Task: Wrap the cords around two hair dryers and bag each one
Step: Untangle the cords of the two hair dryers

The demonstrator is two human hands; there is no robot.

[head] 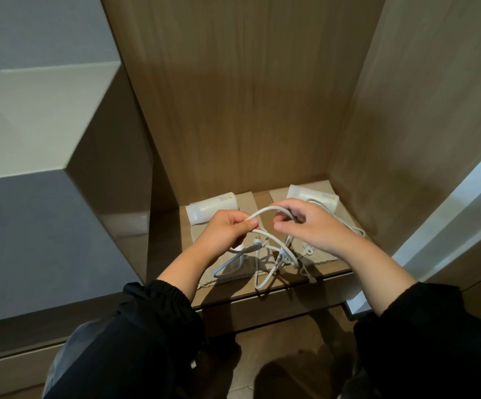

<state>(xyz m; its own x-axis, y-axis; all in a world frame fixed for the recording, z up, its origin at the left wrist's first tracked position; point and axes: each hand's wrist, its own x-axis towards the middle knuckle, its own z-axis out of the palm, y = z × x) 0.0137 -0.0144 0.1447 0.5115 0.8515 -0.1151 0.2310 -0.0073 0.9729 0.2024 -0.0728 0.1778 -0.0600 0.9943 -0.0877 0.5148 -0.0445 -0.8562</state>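
We see 2 smooth white hair dryers, the left hair dryer (212, 208) and the right hair dryer (314, 197), at the wooden shelf's (328, 279) back edge on woven beige bags (235, 273). Left hand (227, 230) and right hand (309, 226) each pinch the round white cord (268, 211), arched between both grips.

A tall wood-grain alcove (247, 96) with brown panelled back and side walls stands open. At its foot lies a brown wooden shelf (305, 286). Left of the alcove juts a glossy grey and white cabinet block (40, 116). Right of it runs a white door frame (446, 214). Below the shelf, brown tiled floor (276, 355).
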